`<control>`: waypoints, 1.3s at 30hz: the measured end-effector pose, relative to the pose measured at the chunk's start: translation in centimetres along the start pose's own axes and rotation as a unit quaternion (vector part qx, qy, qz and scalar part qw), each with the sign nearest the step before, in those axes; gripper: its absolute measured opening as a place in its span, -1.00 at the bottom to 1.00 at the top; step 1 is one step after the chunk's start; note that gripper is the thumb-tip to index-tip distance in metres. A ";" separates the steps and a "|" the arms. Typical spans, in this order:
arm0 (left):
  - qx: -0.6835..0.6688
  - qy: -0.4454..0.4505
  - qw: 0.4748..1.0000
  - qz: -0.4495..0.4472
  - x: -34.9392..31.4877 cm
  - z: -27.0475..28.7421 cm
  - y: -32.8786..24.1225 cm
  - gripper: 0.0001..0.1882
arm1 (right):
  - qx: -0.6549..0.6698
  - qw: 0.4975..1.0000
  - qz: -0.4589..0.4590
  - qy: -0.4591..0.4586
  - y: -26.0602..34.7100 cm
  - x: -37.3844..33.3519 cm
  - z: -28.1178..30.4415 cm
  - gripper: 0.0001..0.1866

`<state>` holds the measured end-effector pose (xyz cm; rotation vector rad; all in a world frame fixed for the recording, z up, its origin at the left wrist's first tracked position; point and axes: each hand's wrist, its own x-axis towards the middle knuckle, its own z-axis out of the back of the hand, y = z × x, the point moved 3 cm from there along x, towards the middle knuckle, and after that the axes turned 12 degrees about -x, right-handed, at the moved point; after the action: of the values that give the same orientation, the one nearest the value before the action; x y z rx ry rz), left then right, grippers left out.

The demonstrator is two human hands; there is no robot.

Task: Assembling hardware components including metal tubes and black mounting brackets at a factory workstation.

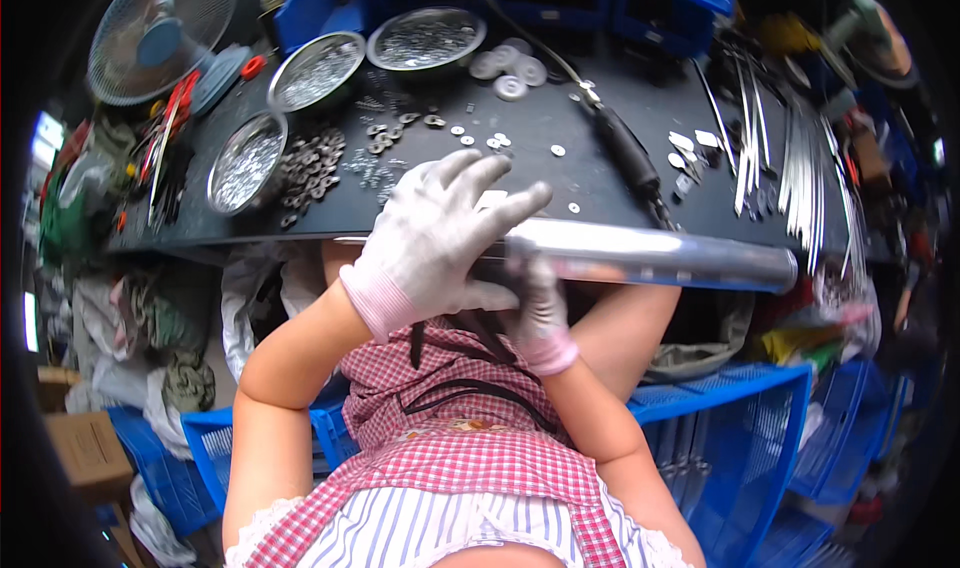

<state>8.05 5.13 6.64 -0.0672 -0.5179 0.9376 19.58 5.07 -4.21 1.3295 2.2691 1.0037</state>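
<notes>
A shiny metal tube (650, 253) lies crosswise in front of me, along the near edge of the bench. My right hand (543, 313), in a white glove with a pink cuff, is closed around its left part from below; motion smears the fingers a little. Over the tube's left end hangs my left hand (435, 233), gloved the same way, its fingers stretched out and spread. A small white piece (490, 200) shows by its fingers, and I cannot tell whether they touch it. The left hand hides part of the tube's end.
On the dark bench (600, 183) stand metal bowls (247, 163) of small shiny parts. Loose dark metal pieces (310, 168) and white washers (558, 151) lie nearby. A black-handled corded tool (628, 153) rests behind the tube. Metal strips (800, 193) lie right; blue crates (720, 448) flank my lap.
</notes>
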 end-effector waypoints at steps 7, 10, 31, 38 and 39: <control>-0.090 0.004 0.989 0.117 -2.1 -1.2 4.5 -0.34 | -0.454 0.884 0.055 0.098 3.2 -2.4 4.2 -0.48; -0.132 -0.004 0.970 0.202 -4.7 -1.8 6.9 -0.37 | -0.549 0.811 -0.190 0.067 9.4 -7.1 13.1 -0.66; -0.108 0.098 0.938 0.316 -6.3 -2.8 7.5 -0.27 | -0.711 0.309 -0.627 -0.079 -0.1 -16.7 53.6 -0.03; -0.185 0.103 0.938 0.274 -5.0 -3.5 8.5 -0.27 | -0.738 0.358 -0.527 -0.223 9.1 -18.8 53.9 -0.20; -0.158 0.091 0.938 0.294 -6.7 -2.5 7.9 -0.28 | -0.680 0.467 -0.465 -0.320 10.2 -12.8 47.7 -0.29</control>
<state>-0.01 5.02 -0.36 -0.6236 -0.4788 1.4064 60.53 16.85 -31.23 -0.3210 0.6333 1.0263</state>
